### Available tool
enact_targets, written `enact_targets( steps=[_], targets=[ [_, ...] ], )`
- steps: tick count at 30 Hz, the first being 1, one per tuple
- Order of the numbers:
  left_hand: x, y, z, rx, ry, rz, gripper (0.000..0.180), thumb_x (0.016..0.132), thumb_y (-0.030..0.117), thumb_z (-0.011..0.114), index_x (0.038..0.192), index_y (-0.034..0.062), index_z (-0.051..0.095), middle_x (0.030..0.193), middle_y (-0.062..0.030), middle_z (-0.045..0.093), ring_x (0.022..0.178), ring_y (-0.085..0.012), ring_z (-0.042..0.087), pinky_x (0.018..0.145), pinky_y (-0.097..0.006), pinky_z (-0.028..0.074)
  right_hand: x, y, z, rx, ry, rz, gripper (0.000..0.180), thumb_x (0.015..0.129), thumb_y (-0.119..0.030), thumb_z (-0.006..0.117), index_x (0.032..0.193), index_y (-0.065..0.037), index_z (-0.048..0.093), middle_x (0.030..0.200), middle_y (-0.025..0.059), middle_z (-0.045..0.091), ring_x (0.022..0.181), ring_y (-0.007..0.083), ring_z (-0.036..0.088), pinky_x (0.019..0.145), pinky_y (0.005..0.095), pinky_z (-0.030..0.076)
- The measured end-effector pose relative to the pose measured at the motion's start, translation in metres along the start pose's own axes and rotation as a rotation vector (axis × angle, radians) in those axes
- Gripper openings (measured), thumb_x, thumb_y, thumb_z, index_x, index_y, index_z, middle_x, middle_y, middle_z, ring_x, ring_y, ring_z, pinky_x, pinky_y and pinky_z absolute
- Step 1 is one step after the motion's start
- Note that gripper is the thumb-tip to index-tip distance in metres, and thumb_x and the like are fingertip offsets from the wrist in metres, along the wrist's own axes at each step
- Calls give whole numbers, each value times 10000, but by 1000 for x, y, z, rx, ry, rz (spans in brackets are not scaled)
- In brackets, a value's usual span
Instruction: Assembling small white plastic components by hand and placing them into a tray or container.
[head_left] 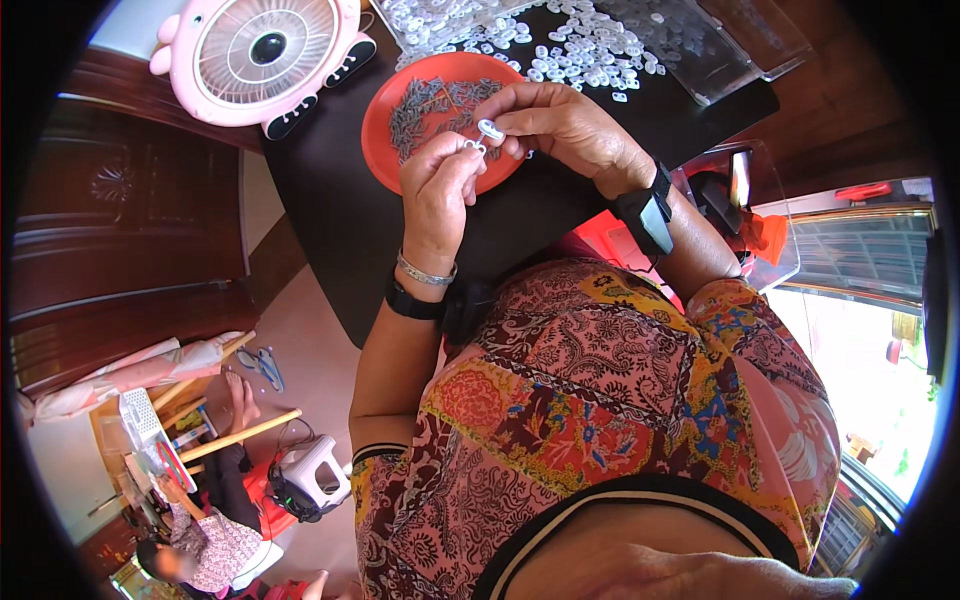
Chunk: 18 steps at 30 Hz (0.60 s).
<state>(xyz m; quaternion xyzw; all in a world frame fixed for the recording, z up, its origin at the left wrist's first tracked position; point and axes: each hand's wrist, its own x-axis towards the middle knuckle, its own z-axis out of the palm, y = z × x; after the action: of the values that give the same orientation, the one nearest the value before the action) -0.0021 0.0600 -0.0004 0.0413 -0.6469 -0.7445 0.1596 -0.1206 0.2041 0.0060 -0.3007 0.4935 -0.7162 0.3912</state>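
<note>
My left hand (437, 195) is closed, pinching a small white looped piece (475, 147) between thumb and fingertips. Right against it, my right hand (570, 128) grips a small white oval plastic piece (490, 130) by thumb and forefinger. The two small pieces meet or nearly meet; I cannot tell if they are joined. Both hands hover over the near right part of a round orange-red plate (383, 160). Many thin grey pieces (408, 118) lie heaped in it, partly hidden by my fingers.
Many whitish oval plastic pieces (590, 55) are spread on the dark table (330, 220) beyond the plate. A clear plastic box (725, 60) stands at the far right, a pink fan (265, 50) at the far left. Another person (215, 550) sits low at the lower left.
</note>
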Motion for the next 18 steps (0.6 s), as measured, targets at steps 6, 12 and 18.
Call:
enact_targets(
  steps=[6, 12, 18],
  targets=[
    [1, 0, 1, 20, 1, -24, 183, 830, 117, 511, 697, 1, 558, 546, 11, 416, 487, -77, 381, 478, -223, 322, -1, -2, 1, -53, 20, 6, 194, 885, -77, 575, 1058, -10, 631, 882, 5, 646, 708, 53, 597, 666, 183, 472],
    [0, 1, 0, 25, -6, -34, 182, 826, 116, 509, 693, 2, 560, 541, 8, 417, 480, -79, 378, 477, -224, 325, -3, -5, 7, -126, 26, -31, 187, 887, -77, 575, 1051, -16, 640, 894, 6, 644, 707, 44, 585, 666, 176, 464],
    [1, 0, 0, 45, 22, -50, 179, 819, 108, 517, 685, -1, 564, 537, 5, 427, 467, -79, 378, 461, -229, 325, -7, -10, 15, -290, 57, -131, 173, 887, -65, 574, 1038, -18, 646, 909, 5, 643, 787, 45, 576, 737, 185, 457]
  ],
)
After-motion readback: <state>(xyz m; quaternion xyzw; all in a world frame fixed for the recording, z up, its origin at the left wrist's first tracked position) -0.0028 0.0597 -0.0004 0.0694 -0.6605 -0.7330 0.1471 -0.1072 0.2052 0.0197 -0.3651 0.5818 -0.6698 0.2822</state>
